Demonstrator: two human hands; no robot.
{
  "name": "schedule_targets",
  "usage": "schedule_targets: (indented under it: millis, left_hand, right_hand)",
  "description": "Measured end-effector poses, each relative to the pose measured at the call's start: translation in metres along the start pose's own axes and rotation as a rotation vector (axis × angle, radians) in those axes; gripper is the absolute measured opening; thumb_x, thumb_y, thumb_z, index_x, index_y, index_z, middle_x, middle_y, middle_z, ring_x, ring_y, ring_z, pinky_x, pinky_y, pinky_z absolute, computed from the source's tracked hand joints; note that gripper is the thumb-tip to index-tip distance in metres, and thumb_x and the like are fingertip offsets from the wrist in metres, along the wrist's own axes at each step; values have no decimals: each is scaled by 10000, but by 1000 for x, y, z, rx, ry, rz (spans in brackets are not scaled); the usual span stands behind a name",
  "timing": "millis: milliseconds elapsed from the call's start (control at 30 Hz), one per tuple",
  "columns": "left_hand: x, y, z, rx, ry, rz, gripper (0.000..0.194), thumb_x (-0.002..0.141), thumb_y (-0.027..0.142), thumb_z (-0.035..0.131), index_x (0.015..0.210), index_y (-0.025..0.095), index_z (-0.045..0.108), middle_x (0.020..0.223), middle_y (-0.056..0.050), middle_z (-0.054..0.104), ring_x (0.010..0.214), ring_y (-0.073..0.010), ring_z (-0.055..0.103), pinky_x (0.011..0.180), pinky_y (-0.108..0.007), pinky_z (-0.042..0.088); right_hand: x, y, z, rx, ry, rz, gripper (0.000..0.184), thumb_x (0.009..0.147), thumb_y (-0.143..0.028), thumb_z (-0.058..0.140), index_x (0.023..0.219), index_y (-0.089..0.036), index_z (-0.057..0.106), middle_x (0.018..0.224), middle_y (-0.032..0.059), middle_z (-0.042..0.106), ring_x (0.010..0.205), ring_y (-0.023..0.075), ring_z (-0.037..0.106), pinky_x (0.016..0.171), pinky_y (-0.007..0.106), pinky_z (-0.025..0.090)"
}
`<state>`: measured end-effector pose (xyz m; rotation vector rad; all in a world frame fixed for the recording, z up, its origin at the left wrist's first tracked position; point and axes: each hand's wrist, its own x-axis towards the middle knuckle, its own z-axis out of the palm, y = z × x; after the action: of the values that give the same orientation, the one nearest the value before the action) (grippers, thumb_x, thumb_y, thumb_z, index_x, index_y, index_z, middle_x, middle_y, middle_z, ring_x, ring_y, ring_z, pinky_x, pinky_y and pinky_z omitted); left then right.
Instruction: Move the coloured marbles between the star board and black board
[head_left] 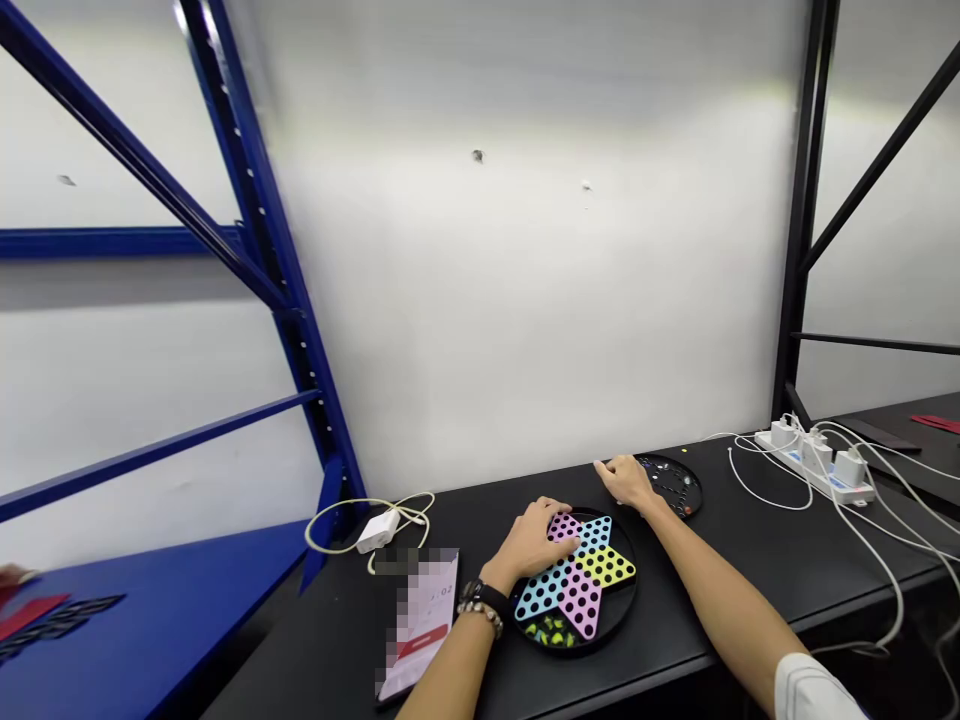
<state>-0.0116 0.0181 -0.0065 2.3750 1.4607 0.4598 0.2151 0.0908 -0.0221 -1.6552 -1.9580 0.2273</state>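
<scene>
My left hand (534, 538) lies across the upper left of a star-shaped Chinese checkers board (581, 590), thumb and fingers apart. The board has pink, blue and yellow sections with dark holes and sits in a round black tray (628, 612). Yellow-green pieces (550, 630) show in the tray's front gap. Farther back, my right hand (626, 480) is at the left edge of a second round black tray (694, 478), its fingers curled. Whatever they may hold is hidden. Small dark pieces and a reddish one lie in that second tray.
Left of the board lies a tablet or phone (429, 625) with a lit screen. Behind it is a white charger (379, 530) with a looped cable. A power strip (817, 465) with plugs and trailing cables stands right. Blue shelf posts (281, 250) rise left.
</scene>
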Motion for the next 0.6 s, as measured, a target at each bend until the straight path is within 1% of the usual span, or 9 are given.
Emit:
schedule_targets:
  millis: [67, 100, 200, 300, 367, 400, 467, 533, 600]
  left_hand:
    - [-2, 6, 0, 47, 13, 45, 476, 843, 589, 498, 1221, 324, 613, 1376, -62, 505, 1300, -321, 427, 1102, -507, 318]
    - [-2, 8, 1, 60, 13, 62, 451, 864, 585, 469, 1201, 331, 626, 1395, -56, 489, 1321, -323, 400, 1121, -522, 284]
    - [0, 10, 3, 65, -14, 82, 443, 885, 591, 434, 1192, 337, 627, 1425, -51, 465, 1351, -318, 361, 1150, -541, 227]
    - [2, 8, 6, 62, -30, 80, 438, 884, 594, 432, 1181, 336, 626, 1409, -52, 480, 1339, -317, 379, 1146, -538, 238]
    - [3, 6, 8, 69, -26, 82, 434, 877, 589, 448, 1176, 328, 625, 1397, -56, 487, 1329, -319, 391, 1136, -528, 257]
    - [4, 6, 8, 73, -16, 81, 444, 870, 585, 462, 1193, 320, 613, 1390, -61, 490, 1318, -318, 401, 1129, -519, 271]
    - [4, 5, 9, 78, 16, 67, 477, 865, 564, 477, 1250, 297, 568, 1371, -73, 498, 1286, -309, 431, 1104, -495, 312]
    - [3, 6, 9, 79, 63, 40, 482, 866, 529, 477, 1272, 275, 537, 1337, -78, 516, 1246, -294, 463, 1073, -468, 349]
    - [3, 8, 9, 83, 99, 26, 454, 864, 513, 480, 1239, 268, 549, 1307, -74, 533, 1223, -284, 479, 1056, -448, 363]
  right_hand:
    - [1, 14, -7, -27, -14, 37, 641, 963, -570, 293, 583, -196, 651, 601, 45, 592, 598, 154, 536, 597, 255, 313]
    - [1, 19, -9, -38, -23, 49, 641, 959, -579, 295, 575, -199, 640, 601, 48, 592, 605, 161, 541, 608, 258, 318]
    - [-1, 24, -11, -48, -4, 30, 593, 964, -552, 315, 598, -202, 623, 664, 48, 620, 687, 176, 564, 684, 271, 341]
    - [-4, 9, -9, -45, 36, -45, 493, 962, -508, 372, 685, -202, 641, 813, 44, 664, 852, 193, 571, 794, 296, 346]
    - [-8, -9, -5, -43, 23, -106, 472, 964, -493, 380, 716, -194, 650, 845, 47, 672, 864, 185, 563, 800, 292, 344]
    - [-10, -18, -3, -35, -17, -146, 475, 967, -482, 373, 720, -188, 654, 826, 50, 672, 827, 174, 562, 771, 279, 347]
    - [-16, -34, 2, -8, -152, -230, 449, 960, -440, 387, 720, -181, 665, 766, 49, 670, 724, 150, 550, 678, 253, 342]
    - [-22, -44, 6, 4, -280, -296, 320, 903, -362, 479, 731, -181, 679, 752, 44, 676, 676, 141, 544, 602, 240, 322]
    - [-25, -48, 7, 0, -354, -324, 165, 809, -269, 560, 745, -185, 688, 773, 36, 685, 684, 142, 556, 572, 231, 316]
